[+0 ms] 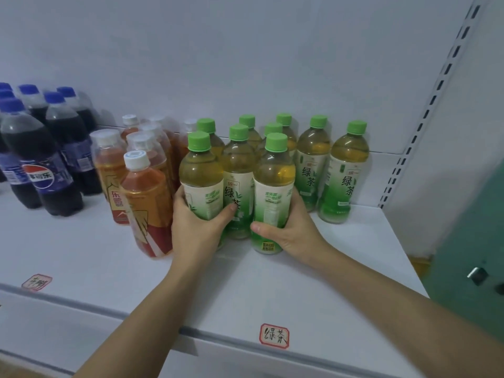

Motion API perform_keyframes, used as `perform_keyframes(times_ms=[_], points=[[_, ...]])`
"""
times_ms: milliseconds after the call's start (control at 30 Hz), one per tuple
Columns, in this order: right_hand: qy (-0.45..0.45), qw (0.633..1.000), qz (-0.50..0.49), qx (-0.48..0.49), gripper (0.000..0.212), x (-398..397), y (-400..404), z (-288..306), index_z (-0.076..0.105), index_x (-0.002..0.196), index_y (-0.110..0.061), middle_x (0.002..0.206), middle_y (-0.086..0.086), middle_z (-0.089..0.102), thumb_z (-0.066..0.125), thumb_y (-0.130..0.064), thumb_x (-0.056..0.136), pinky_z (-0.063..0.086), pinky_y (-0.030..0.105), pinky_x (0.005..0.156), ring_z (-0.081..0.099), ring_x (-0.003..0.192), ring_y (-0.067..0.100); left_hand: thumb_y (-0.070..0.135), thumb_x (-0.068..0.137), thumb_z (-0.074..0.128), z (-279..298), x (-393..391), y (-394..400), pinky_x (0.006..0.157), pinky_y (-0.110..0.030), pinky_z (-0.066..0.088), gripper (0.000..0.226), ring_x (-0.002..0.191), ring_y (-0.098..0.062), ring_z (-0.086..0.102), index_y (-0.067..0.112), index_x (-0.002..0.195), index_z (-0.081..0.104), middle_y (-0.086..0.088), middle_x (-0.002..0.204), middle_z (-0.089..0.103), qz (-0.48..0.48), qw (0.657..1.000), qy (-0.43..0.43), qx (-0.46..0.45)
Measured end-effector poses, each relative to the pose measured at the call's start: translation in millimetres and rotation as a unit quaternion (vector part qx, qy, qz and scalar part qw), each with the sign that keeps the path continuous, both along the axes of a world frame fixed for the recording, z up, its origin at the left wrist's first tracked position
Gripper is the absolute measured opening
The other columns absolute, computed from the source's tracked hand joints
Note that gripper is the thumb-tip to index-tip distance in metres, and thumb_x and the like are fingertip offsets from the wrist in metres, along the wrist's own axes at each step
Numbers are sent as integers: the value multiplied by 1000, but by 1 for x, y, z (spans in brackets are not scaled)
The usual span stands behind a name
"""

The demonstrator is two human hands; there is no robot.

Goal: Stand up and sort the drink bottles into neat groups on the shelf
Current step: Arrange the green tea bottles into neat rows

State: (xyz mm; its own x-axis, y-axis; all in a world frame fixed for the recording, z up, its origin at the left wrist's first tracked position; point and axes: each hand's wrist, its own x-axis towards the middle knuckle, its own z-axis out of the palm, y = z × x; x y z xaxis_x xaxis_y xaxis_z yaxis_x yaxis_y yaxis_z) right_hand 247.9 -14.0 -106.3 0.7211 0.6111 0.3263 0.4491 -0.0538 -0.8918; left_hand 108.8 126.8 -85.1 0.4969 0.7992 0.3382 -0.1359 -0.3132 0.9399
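Observation:
Several green-capped green tea bottles stand upright in a cluster at the middle of the white shelf [272, 285]. My left hand [196, 225] grips the front-left green tea bottle [200, 170] low on its label. My right hand [289, 230] grips the front-right green tea bottle [274, 175] near its base. A third bottle [238, 165] stands between them. Two more green tea bottles [346, 165] stand apart to the right. Orange drink bottles [144, 192] with white caps stand left of the tea, and dark cola bottles [41, 159] with blue caps stand further left.
A handwritten label sticker [274, 336] sits on the shelf's front edge below the tea, another sticker [36, 282] at the left. A slotted metal upright [425, 110] bounds the shelf on the right, with a green surface [469, 236] beyond it. The white back wall stands close behind the bottles.

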Motion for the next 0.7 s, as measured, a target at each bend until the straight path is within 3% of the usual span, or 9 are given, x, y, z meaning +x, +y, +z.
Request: perform_keyframes(times_ms=[133,200,300,367,433,533,600,700], points=[[-45,998,-5,-33,129,5,-9,0,19,157,-40,152,-5,45,88,-73,53,44,49,112,44,142,16,42,61,90,-2,-5,-13,98,-44,56,91,112,-7,67,25,139,47,12,123,68,16,1000,22,8],[-61,997,-19,-35,134,5,-16,8,11,160,-35,157,-4,36,83,-78,55,41,48,115,38,146,14,35,68,91,-2,-9,-23,101,-42,54,81,113,-4,65,25,136,47,13,123,66,33,999,31,14],[-79,996,-30,-39,131,3,-26,22,11,161,-28,162,0,29,77,-76,59,34,48,120,30,149,14,25,80,85,-2,-18,-41,107,-39,50,79,119,-5,60,25,145,40,12,131,61,63,997,38,11],[-85,995,-15,-42,124,1,-33,29,14,160,-28,160,0,32,75,-73,63,36,47,119,33,147,15,23,86,79,0,-26,-60,106,-26,46,83,124,-5,54,22,154,32,9,142,52,90,995,53,8],[-108,993,5,-52,111,-1,-49,31,20,158,-28,153,0,38,76,-67,69,40,40,115,41,140,15,19,90,74,2,-33,-82,98,-15,40,78,123,-4,48,22,155,31,6,146,48,139,987,74,19],[-151,988,15,-34,64,5,-83,31,49,139,-25,124,-4,57,78,-36,83,48,25,90,56,111,10,16,92,71,2,-34,-114,107,-32,46,59,123,-8,51,22,145,44,6,138,51,198,972,87,91],[-169,985,23,-8,32,13,-106,30,62,116,-23,102,-8,65,74,-19,86,43,16,75,60,95,5,10,93,66,5,-26,-136,100,-37,54,39,113,-4,60,24,128,59,11,122,63,154,976,83,128],[-162,986,11,23,18,34,-131,24,65,97,-20,87,-9,66,72,-8,85,43,11,68,61,86,6,9,92,62,11,-3,-171,90,-27,56,28,104,-1,65,24,115,68,18,106,69,30,972,127,198]])
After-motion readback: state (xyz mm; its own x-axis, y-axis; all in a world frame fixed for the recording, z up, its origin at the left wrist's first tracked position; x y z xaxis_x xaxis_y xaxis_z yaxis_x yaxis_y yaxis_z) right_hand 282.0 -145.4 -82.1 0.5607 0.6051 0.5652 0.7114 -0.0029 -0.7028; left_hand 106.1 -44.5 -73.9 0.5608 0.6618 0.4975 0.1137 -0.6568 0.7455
